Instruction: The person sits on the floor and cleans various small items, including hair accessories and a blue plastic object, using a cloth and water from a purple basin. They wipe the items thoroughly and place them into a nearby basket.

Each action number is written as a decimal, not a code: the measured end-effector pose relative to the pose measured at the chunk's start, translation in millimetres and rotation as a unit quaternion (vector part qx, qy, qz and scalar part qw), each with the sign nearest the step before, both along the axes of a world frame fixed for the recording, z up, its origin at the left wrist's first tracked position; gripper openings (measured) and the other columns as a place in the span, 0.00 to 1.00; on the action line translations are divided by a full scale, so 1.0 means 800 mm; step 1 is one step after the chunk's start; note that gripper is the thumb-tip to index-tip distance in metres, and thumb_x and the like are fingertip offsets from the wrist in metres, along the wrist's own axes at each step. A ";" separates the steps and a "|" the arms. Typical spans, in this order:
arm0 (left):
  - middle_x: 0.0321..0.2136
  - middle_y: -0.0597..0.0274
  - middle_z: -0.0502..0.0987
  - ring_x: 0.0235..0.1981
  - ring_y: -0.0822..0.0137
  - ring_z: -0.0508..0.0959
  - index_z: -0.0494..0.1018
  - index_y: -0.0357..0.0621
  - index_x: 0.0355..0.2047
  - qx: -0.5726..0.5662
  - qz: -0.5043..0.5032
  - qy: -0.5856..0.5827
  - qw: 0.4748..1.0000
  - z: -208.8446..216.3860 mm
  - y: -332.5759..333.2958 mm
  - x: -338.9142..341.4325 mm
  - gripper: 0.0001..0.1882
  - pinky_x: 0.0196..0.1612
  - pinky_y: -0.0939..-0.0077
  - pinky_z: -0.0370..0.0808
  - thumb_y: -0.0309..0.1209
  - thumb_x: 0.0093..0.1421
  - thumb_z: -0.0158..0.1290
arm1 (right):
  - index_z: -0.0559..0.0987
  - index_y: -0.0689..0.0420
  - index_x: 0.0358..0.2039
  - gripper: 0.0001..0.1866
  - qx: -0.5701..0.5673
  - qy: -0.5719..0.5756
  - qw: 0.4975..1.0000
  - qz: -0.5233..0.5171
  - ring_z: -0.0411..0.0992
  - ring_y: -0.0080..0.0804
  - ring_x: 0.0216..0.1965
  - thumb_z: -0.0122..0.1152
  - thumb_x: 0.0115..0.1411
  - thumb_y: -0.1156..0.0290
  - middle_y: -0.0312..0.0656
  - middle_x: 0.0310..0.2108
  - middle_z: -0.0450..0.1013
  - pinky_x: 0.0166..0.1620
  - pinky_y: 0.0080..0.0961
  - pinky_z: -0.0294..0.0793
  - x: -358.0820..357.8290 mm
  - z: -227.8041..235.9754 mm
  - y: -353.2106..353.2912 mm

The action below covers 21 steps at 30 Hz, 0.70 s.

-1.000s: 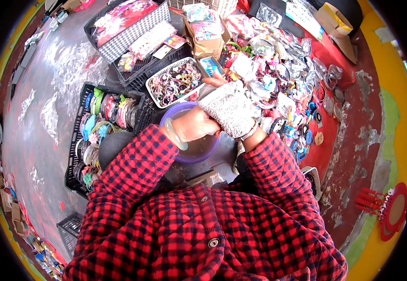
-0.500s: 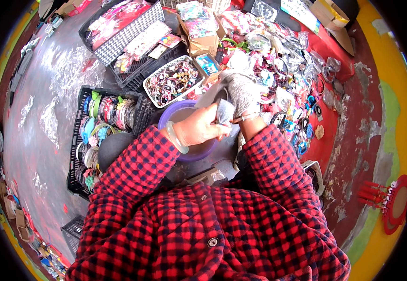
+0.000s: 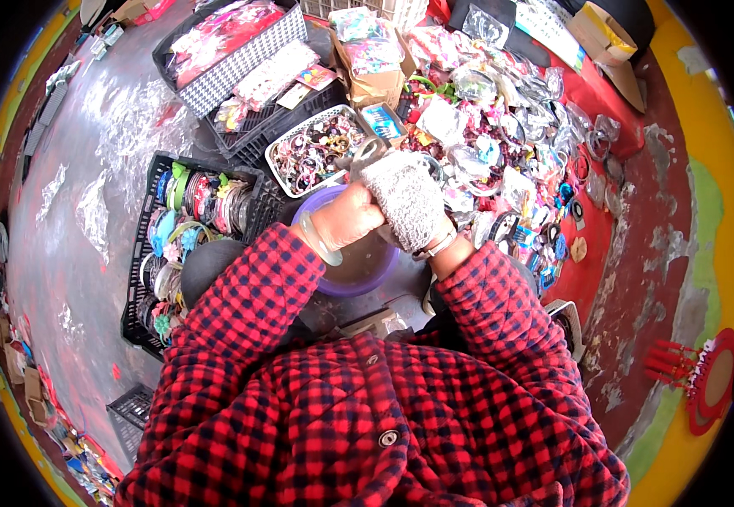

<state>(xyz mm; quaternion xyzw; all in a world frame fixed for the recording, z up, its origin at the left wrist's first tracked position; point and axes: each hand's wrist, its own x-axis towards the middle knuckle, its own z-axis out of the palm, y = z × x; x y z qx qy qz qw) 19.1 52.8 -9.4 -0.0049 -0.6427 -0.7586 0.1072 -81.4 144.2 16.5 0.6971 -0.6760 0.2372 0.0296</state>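
Note:
My left hand is closed in a fist in front of my chest, over a purple basin. What lies inside its fingers is hidden. Pressed beside it, my right hand is wrapped in a grey fluffy cloth that hides its fingers; only the wrist shows. Just beyond the two hands a grey-brown curved band sticks out, partly covered. Inside the basin is a murky brownish surface, partly hidden by my hands.
A white basket of hair bands stands past the basin. At left, a black crate holds headbands. Bagged accessories lie heaped on red cloth at right. Farther back are a cardboard box and a patterned bin.
Both hands have come nearer to me and slightly lower. My left hand has turned into a tighter fist, and the grey cloth now faces up over my right hand.

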 end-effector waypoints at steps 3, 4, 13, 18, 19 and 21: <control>0.52 0.58 0.64 0.54 0.68 0.63 0.59 0.36 0.54 -0.057 -0.016 0.025 0.998 0.007 -0.002 -0.003 0.25 0.58 0.73 0.57 0.16 0.54 0.44 | 0.69 0.62 0.41 0.25 0.035 0.037 0.996 -0.067 0.67 0.49 0.39 0.55 0.39 0.67 0.52 0.35 0.68 0.45 0.40 0.64 0.004 0.001 0.005; 0.52 0.58 0.65 0.54 0.67 0.63 0.59 0.36 0.54 -0.071 -0.020 0.035 0.997 0.008 -0.001 -0.005 0.25 0.57 0.73 0.57 0.16 0.53 0.44 | 0.69 0.62 0.41 0.25 0.032 0.024 0.996 -0.081 0.67 0.49 0.39 0.55 0.40 0.67 0.52 0.35 0.69 0.45 0.40 0.65 0.001 -0.006 0.007; 0.49 0.57 0.66 0.51 0.66 0.65 0.58 0.35 0.53 -0.142 -0.057 -0.029 0.988 -0.002 0.006 -0.002 0.25 0.55 0.72 0.60 0.21 0.54 0.48 | 0.68 0.63 0.46 0.25 0.021 -0.070 0.983 -0.169 0.69 0.42 0.43 0.51 0.54 0.57 0.52 0.40 0.69 0.46 0.33 0.68 -0.013 -0.034 0.009; 0.39 0.62 0.70 0.42 0.71 0.69 0.60 0.38 0.49 0.039 -0.046 -0.070 0.996 0.010 0.000 0.004 0.21 0.47 0.75 0.66 0.20 0.54 0.47 | 0.71 0.59 0.37 0.30 -0.032 -0.872 0.439 -0.215 0.69 0.32 0.15 0.41 0.57 0.40 0.42 0.20 0.70 0.16 0.24 0.69 -0.012 0.014 -0.014; 0.37 0.61 0.70 0.39 0.71 0.70 0.60 0.38 0.46 0.096 -0.051 -0.053 0.993 0.010 -0.005 0.004 0.18 0.44 0.75 0.67 0.20 0.54 0.47 | 0.70 0.60 0.35 0.31 0.003 -0.896 0.430 -0.112 0.67 0.34 0.16 0.38 0.58 0.40 0.42 0.20 0.69 0.17 0.27 0.68 -0.021 0.006 -0.002; 0.32 0.57 0.70 0.34 0.69 0.70 0.61 0.39 0.42 0.191 -0.040 -0.022 0.980 0.012 -0.013 0.002 0.13 0.39 0.75 0.68 0.22 0.55 0.46 | 0.69 0.61 0.34 0.35 0.012 -0.908 0.418 -0.031 0.65 0.35 0.16 0.32 0.56 0.37 0.47 0.19 0.67 0.18 0.29 0.66 -0.034 -0.006 0.003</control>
